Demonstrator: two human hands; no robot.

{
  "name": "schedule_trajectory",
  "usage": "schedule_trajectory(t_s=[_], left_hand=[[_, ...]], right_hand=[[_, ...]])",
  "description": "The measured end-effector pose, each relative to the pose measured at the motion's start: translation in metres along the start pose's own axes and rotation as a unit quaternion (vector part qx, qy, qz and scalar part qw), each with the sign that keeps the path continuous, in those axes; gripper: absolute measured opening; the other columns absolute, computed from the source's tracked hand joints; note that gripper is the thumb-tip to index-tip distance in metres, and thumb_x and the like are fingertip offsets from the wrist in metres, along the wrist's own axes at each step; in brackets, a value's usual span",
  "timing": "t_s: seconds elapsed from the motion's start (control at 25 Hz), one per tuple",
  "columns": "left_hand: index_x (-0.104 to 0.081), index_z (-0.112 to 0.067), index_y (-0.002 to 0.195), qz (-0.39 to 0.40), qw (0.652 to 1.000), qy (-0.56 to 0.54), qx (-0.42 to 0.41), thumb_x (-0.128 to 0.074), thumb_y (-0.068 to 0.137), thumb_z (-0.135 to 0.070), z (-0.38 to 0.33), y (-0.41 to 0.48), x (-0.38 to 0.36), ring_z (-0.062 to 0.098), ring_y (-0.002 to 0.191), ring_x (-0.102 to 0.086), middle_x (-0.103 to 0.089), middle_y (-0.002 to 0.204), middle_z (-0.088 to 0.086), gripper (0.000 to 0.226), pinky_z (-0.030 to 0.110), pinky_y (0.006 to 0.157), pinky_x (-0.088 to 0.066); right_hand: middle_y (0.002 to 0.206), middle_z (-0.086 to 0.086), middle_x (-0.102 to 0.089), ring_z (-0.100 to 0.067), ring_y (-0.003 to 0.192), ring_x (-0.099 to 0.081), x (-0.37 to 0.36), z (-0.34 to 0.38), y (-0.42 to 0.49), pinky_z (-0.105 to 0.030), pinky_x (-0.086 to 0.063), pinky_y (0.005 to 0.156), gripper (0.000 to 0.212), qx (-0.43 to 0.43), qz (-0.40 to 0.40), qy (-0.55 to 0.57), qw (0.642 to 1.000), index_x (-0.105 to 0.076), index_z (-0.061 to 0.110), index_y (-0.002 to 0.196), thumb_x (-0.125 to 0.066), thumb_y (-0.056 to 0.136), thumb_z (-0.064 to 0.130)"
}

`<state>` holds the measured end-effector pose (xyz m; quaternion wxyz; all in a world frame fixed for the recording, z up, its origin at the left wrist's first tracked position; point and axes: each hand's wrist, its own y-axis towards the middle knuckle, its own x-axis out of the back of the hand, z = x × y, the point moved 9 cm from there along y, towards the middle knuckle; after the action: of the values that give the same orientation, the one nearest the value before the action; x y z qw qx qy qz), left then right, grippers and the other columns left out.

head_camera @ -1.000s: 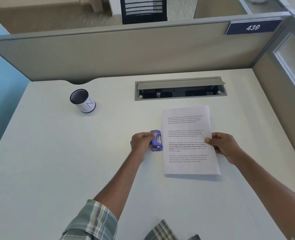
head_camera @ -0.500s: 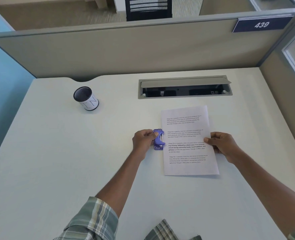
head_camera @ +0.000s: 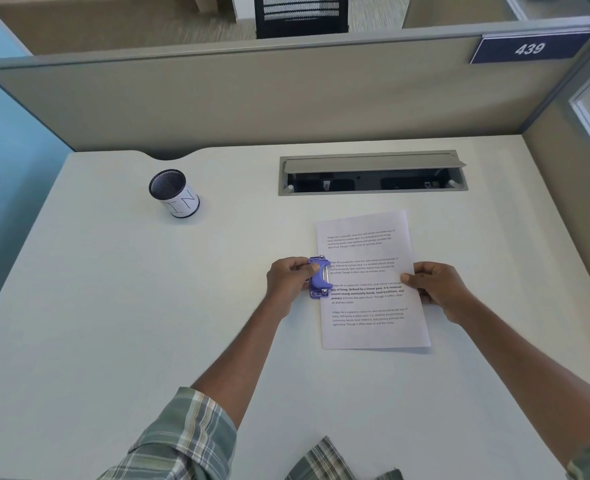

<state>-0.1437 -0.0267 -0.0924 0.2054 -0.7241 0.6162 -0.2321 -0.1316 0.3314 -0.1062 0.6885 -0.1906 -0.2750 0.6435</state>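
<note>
Cup (head_camera: 175,194) is seen well beyond and left of the left hand (head_camera: 288,280), and a cable tray (head_camera: 373,173) is set in the desk beyond both hands. Punch (head_camera: 318,278) is gripped by the curled left fingers and thumb, just right of that hand, on the paper's (head_camera: 366,258) left edge; its long axis runs along that edge, mouth pointed right. Paper's right edge is pinched by the right hand (head_camera: 437,285), its long axis pointing away from the person.

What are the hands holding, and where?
The left hand grips the purple hole punch by its left side; the right hand pinches the paper at its right edge.
</note>
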Motion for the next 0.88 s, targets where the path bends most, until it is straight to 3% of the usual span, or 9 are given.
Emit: schedule_trajectory(t_s=[0.28,0.48,0.56,0.68,0.88], left_hand=[[-0.077,-0.005,0.111,0.007,1.0,-0.005,0.003,-0.084,0.092,-0.007,0.0,-0.003,0.0,0.026,0.092,-0.074,-0.078,0.105,0.012,0.02,0.047,0.096,-0.066],[-0.076,0.003,0.12,0.004,1.0,-0.007,0.008,-0.084,0.093,-0.007,0.001,-0.003,0.0,0.024,0.092,-0.074,-0.078,0.108,0.013,0.03,0.047,0.095,-0.067],[-0.075,0.004,0.123,0.002,1.0,-0.008,0.008,-0.084,0.093,-0.007,0.001,-0.003,0.0,0.025,0.094,-0.074,-0.078,0.109,0.014,0.034,0.048,0.096,-0.066],[-0.074,0.005,0.125,-0.001,1.0,-0.009,0.007,-0.084,0.093,-0.007,0.001,-0.005,0.0,0.026,0.095,-0.074,-0.079,0.116,0.019,0.036,0.049,0.097,-0.066],[-0.074,0.003,0.127,0.0,1.0,-0.004,0.005,-0.085,0.092,-0.008,0.0,-0.006,-0.001,0.027,0.098,-0.074,-0.078,0.124,0.022,0.038,0.052,0.1,-0.065]], right_hand=[[0.104,-0.016,-0.086,-0.021,0.074,-0.083,0.001,0.0,-0.001,-0.034,-0.07,0.065,0.021,-0.003,-0.012,-0.017,1.0,-0.077,0.0,0.112,-0.084,0.093,0.006],[0.102,-0.015,-0.086,-0.023,0.077,-0.083,0.001,0.004,-0.006,-0.037,-0.071,0.069,0.022,0.008,-0.03,-0.035,0.999,-0.079,0.005,0.107,-0.088,0.092,0.018],[0.096,-0.008,-0.087,-0.021,0.077,-0.083,0.005,0.008,-0.011,-0.034,-0.069,0.065,0.026,0.015,-0.061,-0.062,0.996,-0.08,0.011,0.104,-0.091,0.088,0.029],[0.095,-0.006,-0.085,-0.017,0.07,-0.081,0.011,0.012,-0.017,-0.024,-0.063,0.055,0.026,0.027,-0.086,-0.098,0.991,-0.079,0.013,0.104,-0.092,0.088,0.029],[0.1,-0.011,-0.08,-0.024,0.078,-0.073,0.017,0.012,-0.021,-0.036,-0.066,0.077,0.023,0.038,-0.084,-0.131,0.987,-0.08,0.009,0.109,-0.087,0.093,0.024]])
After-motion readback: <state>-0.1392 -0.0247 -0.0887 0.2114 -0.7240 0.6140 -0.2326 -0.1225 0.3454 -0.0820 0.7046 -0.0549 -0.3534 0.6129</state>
